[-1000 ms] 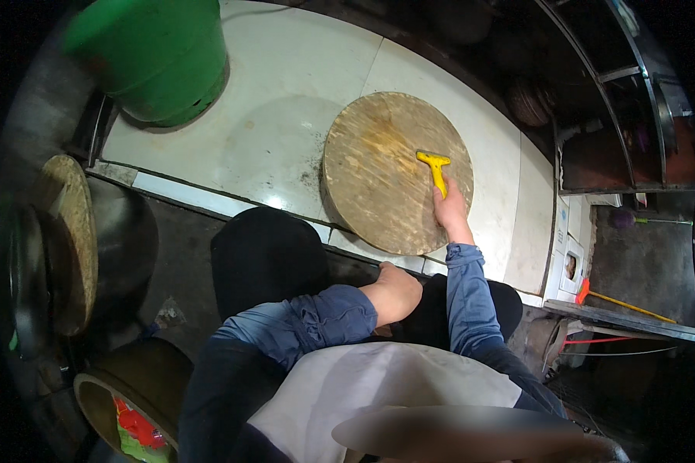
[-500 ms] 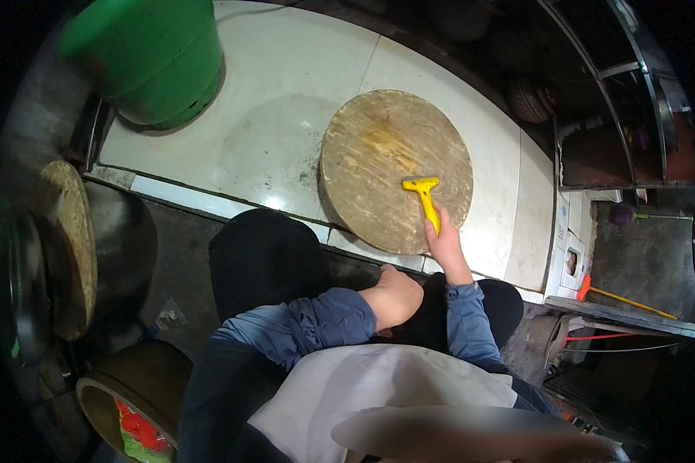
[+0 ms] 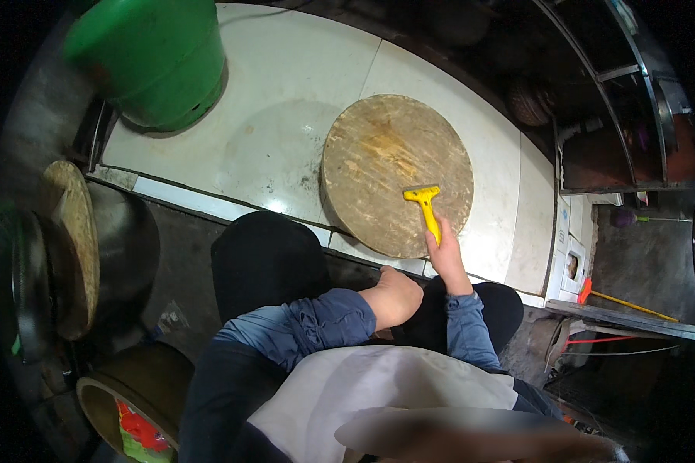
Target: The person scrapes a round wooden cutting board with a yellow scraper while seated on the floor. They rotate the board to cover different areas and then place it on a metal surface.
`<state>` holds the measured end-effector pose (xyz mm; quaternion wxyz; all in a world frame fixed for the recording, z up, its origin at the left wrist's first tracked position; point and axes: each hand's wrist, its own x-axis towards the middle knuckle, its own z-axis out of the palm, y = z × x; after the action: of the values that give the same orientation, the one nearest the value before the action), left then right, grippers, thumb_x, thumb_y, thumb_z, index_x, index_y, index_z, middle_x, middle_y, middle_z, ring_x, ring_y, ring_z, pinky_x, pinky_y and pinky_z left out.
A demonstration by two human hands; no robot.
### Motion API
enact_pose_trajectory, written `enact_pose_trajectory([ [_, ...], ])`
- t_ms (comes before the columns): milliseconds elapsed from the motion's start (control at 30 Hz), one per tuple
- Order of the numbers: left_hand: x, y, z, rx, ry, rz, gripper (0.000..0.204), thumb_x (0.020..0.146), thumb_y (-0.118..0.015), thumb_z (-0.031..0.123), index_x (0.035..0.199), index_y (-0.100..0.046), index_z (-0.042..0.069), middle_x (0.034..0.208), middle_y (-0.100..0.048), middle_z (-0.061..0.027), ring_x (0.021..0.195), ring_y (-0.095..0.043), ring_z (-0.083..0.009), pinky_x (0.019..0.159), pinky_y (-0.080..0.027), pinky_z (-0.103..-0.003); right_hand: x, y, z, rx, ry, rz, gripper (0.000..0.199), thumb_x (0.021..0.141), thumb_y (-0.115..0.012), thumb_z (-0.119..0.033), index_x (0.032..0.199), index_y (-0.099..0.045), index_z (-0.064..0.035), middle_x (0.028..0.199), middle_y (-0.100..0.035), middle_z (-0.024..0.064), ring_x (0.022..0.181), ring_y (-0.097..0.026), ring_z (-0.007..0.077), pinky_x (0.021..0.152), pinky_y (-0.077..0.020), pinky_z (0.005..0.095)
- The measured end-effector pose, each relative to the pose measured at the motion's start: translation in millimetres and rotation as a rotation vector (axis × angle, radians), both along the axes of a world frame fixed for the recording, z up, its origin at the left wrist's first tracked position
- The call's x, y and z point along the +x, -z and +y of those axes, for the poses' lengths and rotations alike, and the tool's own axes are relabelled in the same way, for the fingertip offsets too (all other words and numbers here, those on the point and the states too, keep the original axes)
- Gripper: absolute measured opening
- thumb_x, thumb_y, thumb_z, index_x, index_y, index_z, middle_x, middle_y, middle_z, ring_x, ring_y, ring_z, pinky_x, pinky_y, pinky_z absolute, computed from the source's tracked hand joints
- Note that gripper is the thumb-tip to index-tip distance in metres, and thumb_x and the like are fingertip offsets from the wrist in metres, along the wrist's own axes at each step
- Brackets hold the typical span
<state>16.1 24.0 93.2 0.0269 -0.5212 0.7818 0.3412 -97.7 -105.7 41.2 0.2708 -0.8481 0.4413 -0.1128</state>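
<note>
Head view: a yellow scraper (image 3: pixel 423 210) is gripped by its handle in the right hand (image 3: pixel 449 262), with the handle's end partly covered by the fingers. Its wide head is held over the worn face of a round wooden block (image 3: pixel 382 154), just nearer and to the right of the middle; whether the block is touched by the blade's edge cannot be told. The block is set on a white tiled surface (image 3: pixel 286 131), near its front edge. The left hand (image 3: pixel 400 297) is held low between the knees (seen mostly from the back), and its fingers are hidden, so whether it is closed or open cannot be told. As for writing, small marks are borne by a white panel (image 3: pixel 559 241) at the right, too small to be read; any print on the crumpled red wrapper (image 3: pixel 139 424) in the brown bin (image 3: pixel 91 393) is likewise lost. A green bucket (image 3: pixel 158 69) is cut off by the upper edge, and the lower part of the pale apron (image 3: pixel 394 378) is covered by a blurred patch. The contents of the dark rack (image 3: pixel 618 75) are largely swallowed by shadow (a few rounded shapes can barely be picked out).
</note>
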Motion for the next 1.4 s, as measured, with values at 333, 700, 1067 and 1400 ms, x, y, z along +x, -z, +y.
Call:
enact_pose_trajectory([
  [333, 2.9, -2.8, 0.2, 0.046, -0.005, 0.013, 0.024, 0.079, -0.052, 0.024, 0.094, -0.059, 0.006, 0.088, -0.064, -0.0093, 0.084, -0.062, -0.025, 0.071, -0.042, -0.041, 22.8, 5.1, -22.1, 0.035, 0.082, 0.057, 0.041, 0.084, -0.052, -0.016, 0.123, -0.038, -0.011, 0.097, -0.057, 0.0267, 0.09, -0.055, 0.042, 0.073, -0.0453, 0.0439],
  [700, 5.0, 0.1, 0.0, 0.025, -0.023, 0.042, 0.021, 0.079, -0.051, 0.021, 0.092, -0.06, 0.007, 0.086, -0.065, -0.0091, 0.083, -0.062, -0.0253, 0.071, -0.041, -0.042, 17.0, 18.2, -8.3, -0.05, 0.042, -0.05, 0.045, 0.083, -0.054, -0.015, 0.124, -0.037, -0.0118, 0.091, -0.058, 0.0274, 0.086, -0.056, 0.0437, 0.071, -0.0452, 0.0461],
  [1067, 3.8, -5.3, -0.1, 0.052, 0.001, 0.023, 0.019, 0.08, -0.048, 0.017, 0.092, -0.059, 0.007, 0.085, -0.064, -0.0092, 0.082, -0.061, -0.025, 0.069, -0.041, -0.041, 19.6, 16.9, -8.0, 0.116, 0.124, 0.016, 0.048, 0.082, -0.054, -0.015, 0.126, -0.032, -0.0141, 0.09, -0.058, 0.0278, 0.084, -0.056, 0.0448, 0.069, -0.0455, 0.0473],
  [1400, 3.4, -2.8, -1.6, 0.051, -0.029, 0.033, 0.021, 0.078, -0.056, 0.019, 0.093, -0.065, 0.009, 0.093, -0.066, -0.0062, 0.086, -0.063, -0.0245, 0.07, -0.042, -0.045, 25.7, 28.9, -15.4, 0.048, 0.136, -0.005, 0.051, 0.081, -0.055, -0.017, 0.127, -0.031, -0.0148, 0.088, -0.058, 0.0278, 0.083, -0.056, 0.045, 0.068, -0.0451, 0.0482],
])
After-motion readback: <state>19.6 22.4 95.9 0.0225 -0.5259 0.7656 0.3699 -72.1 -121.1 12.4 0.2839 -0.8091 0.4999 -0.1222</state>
